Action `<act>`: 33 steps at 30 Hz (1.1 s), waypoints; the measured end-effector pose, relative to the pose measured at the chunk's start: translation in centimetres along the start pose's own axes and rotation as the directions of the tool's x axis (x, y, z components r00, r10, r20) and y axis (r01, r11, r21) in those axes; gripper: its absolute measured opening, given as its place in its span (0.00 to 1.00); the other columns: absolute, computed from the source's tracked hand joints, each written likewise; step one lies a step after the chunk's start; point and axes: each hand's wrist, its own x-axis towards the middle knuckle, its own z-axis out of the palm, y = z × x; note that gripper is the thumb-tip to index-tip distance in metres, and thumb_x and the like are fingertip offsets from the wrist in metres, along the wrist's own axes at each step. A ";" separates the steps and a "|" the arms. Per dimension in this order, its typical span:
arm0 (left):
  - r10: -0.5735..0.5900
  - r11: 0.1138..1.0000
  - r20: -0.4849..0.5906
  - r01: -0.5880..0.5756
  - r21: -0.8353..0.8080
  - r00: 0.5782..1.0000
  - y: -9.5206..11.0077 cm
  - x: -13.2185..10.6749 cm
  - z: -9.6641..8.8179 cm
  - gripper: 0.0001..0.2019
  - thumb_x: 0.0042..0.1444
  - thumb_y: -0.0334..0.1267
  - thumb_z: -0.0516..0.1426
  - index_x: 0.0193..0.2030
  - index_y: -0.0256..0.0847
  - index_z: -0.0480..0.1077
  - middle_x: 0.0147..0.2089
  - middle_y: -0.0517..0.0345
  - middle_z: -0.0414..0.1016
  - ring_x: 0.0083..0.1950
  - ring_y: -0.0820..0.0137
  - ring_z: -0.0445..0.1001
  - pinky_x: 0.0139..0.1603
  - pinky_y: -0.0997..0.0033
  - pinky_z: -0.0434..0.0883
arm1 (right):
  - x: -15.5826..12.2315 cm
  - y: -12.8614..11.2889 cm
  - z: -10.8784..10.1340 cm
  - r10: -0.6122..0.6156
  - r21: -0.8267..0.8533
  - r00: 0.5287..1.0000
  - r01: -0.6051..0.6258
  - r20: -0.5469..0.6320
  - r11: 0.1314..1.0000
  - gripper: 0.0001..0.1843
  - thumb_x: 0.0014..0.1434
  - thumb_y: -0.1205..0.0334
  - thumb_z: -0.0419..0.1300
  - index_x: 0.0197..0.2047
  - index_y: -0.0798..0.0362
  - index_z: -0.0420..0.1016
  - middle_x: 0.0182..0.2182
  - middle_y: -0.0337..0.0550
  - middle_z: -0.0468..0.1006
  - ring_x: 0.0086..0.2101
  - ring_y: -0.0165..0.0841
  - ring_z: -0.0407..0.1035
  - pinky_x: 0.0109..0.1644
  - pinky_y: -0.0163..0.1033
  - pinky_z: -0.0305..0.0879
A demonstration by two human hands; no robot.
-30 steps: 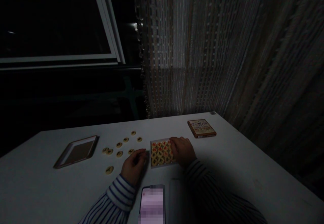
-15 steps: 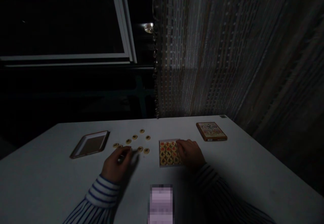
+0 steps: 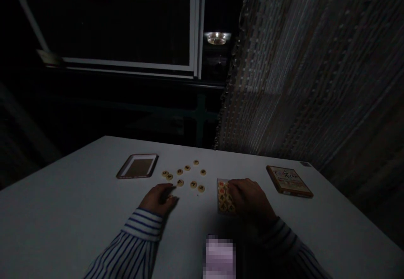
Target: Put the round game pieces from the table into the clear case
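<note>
My left hand (image 3: 159, 198) hovers low over the white table (image 3: 94, 228), thumb and forefinger apart. A small pale spot shows between them; I cannot make out what it is. Just beyond its fingertips lies a loose Chinese chess piece (image 3: 180, 182), a round wooden disc with a dark character. My right hand (image 3: 249, 197) is bent over the right part of a shallow box (image 3: 217, 203) filled with rows of chess pieces. Red characters (image 3: 221, 191) show at the far end and dark ones nearer. Its curled fingertips touch the box's contents, but what they grip is hidden.
Several loose pieces (image 3: 187, 168) lie scattered between the hands. An open lid or tray (image 3: 142, 165) rests at the left. A flat printed box (image 3: 290, 180) lies at the right. At the near edge is a pixelated pale rectangle (image 3: 219, 258). A bead curtain (image 3: 268, 81) hangs behind.
The view has turned left, so everything sits further right. My left hand has drawn back slightly from the loose pieces and its fingers have parted. My right hand covers more of the box.
</note>
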 end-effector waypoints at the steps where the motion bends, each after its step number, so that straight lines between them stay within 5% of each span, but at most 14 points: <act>1: 0.008 1.000 0.026 -0.008 0.011 1.000 -0.1 0.0 0.0 0.19 0.41 0.45 0.57 0.40 0.39 0.70 0.39 0.51 0.74 0.40 0.64 0.73 0.43 0.64 0.69 | 0.5 -0.6 -0.1 -0.017 -0.011 0.999 0.018 0.033 1.000 0.12 0.57 0.63 0.47 0.38 0.53 0.71 0.33 0.43 0.75 0.34 0.33 0.65 0.38 0.38 0.55; 7: -0.003 0.994 0.251 -0.024 0.105 0.968 -0.4 0.3 -0.8 0.21 0.40 0.40 0.56 0.44 0.38 0.69 0.42 0.50 0.74 0.42 0.62 0.71 0.45 0.63 0.67 | 2.8 -5.0 0.4 -0.134 -0.036 0.970 0.144 0.202 0.989 0.13 0.58 0.63 0.46 0.40 0.51 0.71 0.34 0.42 0.75 0.36 0.32 0.65 0.38 0.37 0.53; 11: -0.045 0.990 0.289 0.005 0.139 0.956 -0.2 0.3 -1.1 0.21 0.40 0.37 0.56 0.44 0.38 0.69 0.43 0.50 0.74 0.43 0.62 0.71 0.46 0.63 0.66 | 3.4 -7.4 2.2 -0.216 -0.060 0.928 0.245 0.303 0.968 0.12 0.58 0.63 0.46 0.40 0.51 0.70 0.33 0.42 0.74 0.37 0.33 0.64 0.40 0.38 0.52; 20: -0.106 0.988 0.244 0.075 0.134 0.964 0.2 0.0 -0.7 0.17 0.41 0.33 0.55 0.41 0.41 0.70 0.40 0.55 0.75 0.41 0.65 0.71 0.44 0.66 0.66 | 2.9 -8.0 5.9 -0.254 -0.078 0.906 0.296 0.339 0.952 0.11 0.56 0.66 0.48 0.38 0.52 0.70 0.33 0.44 0.73 0.37 0.33 0.62 0.38 0.38 0.50; 33: 0.062 0.985 -0.039 -0.067 -0.161 0.997 2.5 -0.1 -0.5 0.14 0.46 0.38 0.51 0.41 0.39 0.68 0.40 0.51 0.74 0.41 0.67 0.72 0.44 0.68 0.69 | 3.0 -7.9 5.1 -0.243 -0.086 0.924 0.279 0.297 0.956 0.12 0.57 0.65 0.47 0.40 0.51 0.70 0.33 0.43 0.73 0.37 0.33 0.63 0.39 0.38 0.51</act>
